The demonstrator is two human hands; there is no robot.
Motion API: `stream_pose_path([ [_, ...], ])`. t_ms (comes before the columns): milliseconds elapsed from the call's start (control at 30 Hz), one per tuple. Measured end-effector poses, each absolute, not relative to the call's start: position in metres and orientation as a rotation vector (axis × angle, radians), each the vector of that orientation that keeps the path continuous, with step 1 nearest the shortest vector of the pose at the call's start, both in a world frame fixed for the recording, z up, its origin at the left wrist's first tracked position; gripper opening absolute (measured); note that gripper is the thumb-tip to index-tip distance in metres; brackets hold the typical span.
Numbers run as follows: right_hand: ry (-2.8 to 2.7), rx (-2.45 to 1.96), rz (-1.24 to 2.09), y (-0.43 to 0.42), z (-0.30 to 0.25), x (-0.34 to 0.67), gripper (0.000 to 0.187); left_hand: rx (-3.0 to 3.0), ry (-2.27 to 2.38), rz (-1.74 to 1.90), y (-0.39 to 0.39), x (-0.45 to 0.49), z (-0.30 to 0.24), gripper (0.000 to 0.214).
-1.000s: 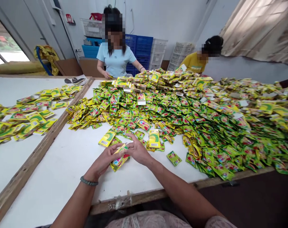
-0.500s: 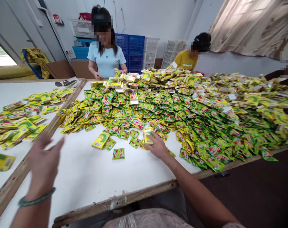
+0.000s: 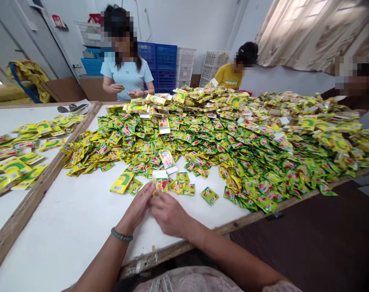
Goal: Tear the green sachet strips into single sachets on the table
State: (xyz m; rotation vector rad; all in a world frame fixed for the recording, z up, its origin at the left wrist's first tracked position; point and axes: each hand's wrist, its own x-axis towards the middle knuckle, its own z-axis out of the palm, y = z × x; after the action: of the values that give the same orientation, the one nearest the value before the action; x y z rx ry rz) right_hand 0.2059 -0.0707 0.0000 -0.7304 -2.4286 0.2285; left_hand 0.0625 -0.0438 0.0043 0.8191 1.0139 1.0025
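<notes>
A small yellow cardboard box [image 3: 160,183] with a white flap sticking up at its far end is between my two hands, just above the white table. My left hand [image 3: 141,206] grips the box from its left side, with a green beaded bracelet at the wrist. Against its near end are the curled fingers of my right hand [image 3: 170,213], slightly blurred, and they cover that end. Loose green sachets [image 3: 183,182] lie just beyond my hands. Another box [image 3: 168,160] with a white flap leans on the sachet heap, and a yellow box [image 3: 121,182] lies to the left.
A large heap of green and yellow sachets [image 3: 251,162] spreads to the right, with open boxes [image 3: 184,97] piled behind. A wooden strip [image 3: 47,174] divides the table; filled-looking boxes [image 3: 17,168] lie left of it. Several people [image 3: 128,75] work across the table.
My left hand has come from above the wooden strip to the middle and closed on the box. My right hand has brought the box nearer and leftward. A box left of the strip has gone from view.
</notes>
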Motion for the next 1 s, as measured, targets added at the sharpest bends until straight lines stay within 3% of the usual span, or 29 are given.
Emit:
stream_pose_path([
  [100, -2.383, -0.600, 0.475, -0.074, 0.002, 0.196, 0.019, 0.690, 0.980, 0.965, -0.046, 0.057, -0.005, 0.041],
  [267, -1.902, -1.457, 0.488, -0.020, -0.004, 0.251, 0.025, 0.679, 1.058, 0.939, -0.044, 0.050, -0.010, 0.041],
  [467, -2.301, -1.851, 0.460, 0.036, -0.012, 0.294, 0.055, 0.766, 1.093, 0.881, -0.045, 0.053, -0.008, 0.037],
  [567, -2.313, -1.928, 0.445, 0.042, -0.011, 0.293, 0.047, 0.820, 1.078, 0.850, -0.047, 0.052, -0.007, 0.036],
  [733, -2.237, -1.978, 0.482, 0.038, -0.006, 0.303, 0.032, 0.924, 1.086, 0.851, -0.048, 0.051, -0.013, 0.040],
  [833, -1.894, -1.901, 0.560, 0.024, -0.003, 0.305, 0.027, 0.971, 1.110, 0.852, -0.047, 0.051, -0.015, 0.043],
  [1000, -1.347, -1.330, 1.156, -0.005, -0.002, 0.269, 0.037, 0.974, 1.070, 0.834, -0.048, 0.053, -0.011, 0.045],
])
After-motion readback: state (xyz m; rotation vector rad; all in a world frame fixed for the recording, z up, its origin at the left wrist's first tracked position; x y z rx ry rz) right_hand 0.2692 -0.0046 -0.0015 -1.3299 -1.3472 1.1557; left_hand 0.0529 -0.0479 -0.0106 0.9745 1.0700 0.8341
